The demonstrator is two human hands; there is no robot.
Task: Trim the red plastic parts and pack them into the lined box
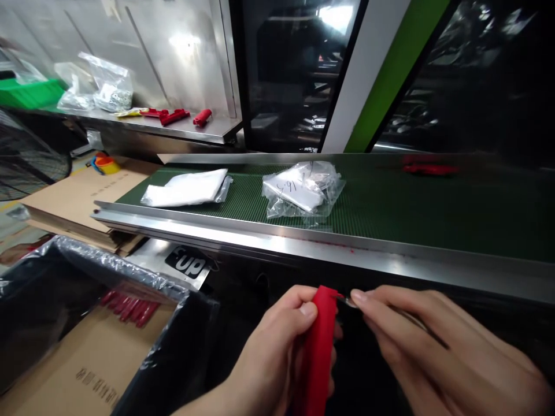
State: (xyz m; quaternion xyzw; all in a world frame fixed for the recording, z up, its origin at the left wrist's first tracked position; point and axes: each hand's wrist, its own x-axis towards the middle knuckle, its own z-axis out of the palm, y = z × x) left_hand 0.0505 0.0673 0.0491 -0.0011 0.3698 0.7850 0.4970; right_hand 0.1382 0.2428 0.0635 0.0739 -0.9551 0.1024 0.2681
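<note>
The left hand (273,346) is closed around a red part (319,352) while the right hand (437,341) pinches a small metal piece (348,301) at its top end, with more red parts (129,307) already in the black-lined bin (52,300) and bagged parts (302,189) on the conveyor belt (403,202).

red plastic pc (318,346), dk green ribbed belt (381,202), silver rail (277,242), blk bin liner (52,300), tan cardboard (87,196)

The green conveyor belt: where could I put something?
Bare green belt shows between the white packet and the clear bag, and right of that bag, before the red parts. The left end of the steel shelf is crowded with bags and red pieces.
</note>
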